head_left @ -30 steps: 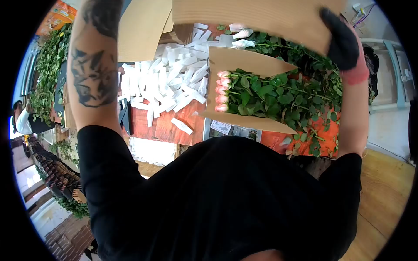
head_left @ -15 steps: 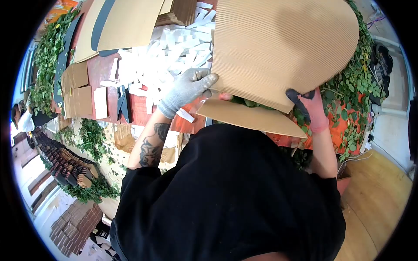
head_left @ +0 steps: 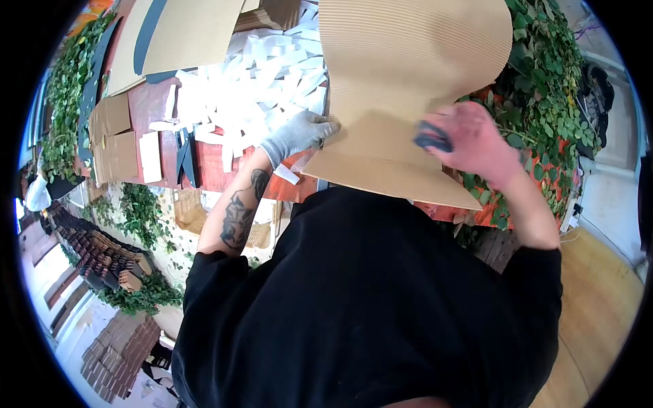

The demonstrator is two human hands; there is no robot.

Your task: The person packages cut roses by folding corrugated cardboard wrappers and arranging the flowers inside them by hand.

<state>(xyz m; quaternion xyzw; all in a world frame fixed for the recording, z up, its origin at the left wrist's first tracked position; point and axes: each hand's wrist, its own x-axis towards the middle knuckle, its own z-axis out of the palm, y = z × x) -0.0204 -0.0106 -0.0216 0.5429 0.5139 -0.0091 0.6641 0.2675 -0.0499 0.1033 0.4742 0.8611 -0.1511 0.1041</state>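
Observation:
A large sheet of brown corrugated cardboard point(head_left: 381, 136) lies in front of me, creased across near my body, with its far part curving upward. My left hand point(head_left: 299, 134), in a grey glove, pinches its left edge near the crease. Over the right side of the sheet is my right hand point(head_left: 466, 139), in a pink glove with dark fingertips. Motion smears its fingers, which look curled; whether they touch the cardboard is hard to see. The near flap point(head_left: 388, 180) lies toward my black shirt.
White paper-like strips point(head_left: 272, 75) are heaped left of the cardboard. Dark scissors-shaped blades point(head_left: 186, 158), a white card point(head_left: 149, 156) and folded cardboard point(head_left: 114, 139) lie farther left. Leafy green vines point(head_left: 544, 81) border the right side. Flat boards point(head_left: 194, 34) lie at upper left.
My right hand has let go of the cardboard's right edge and moved inward over it. The sheet has shifted left and its fold has been pressed down, covering the leaves seen in the gap before.

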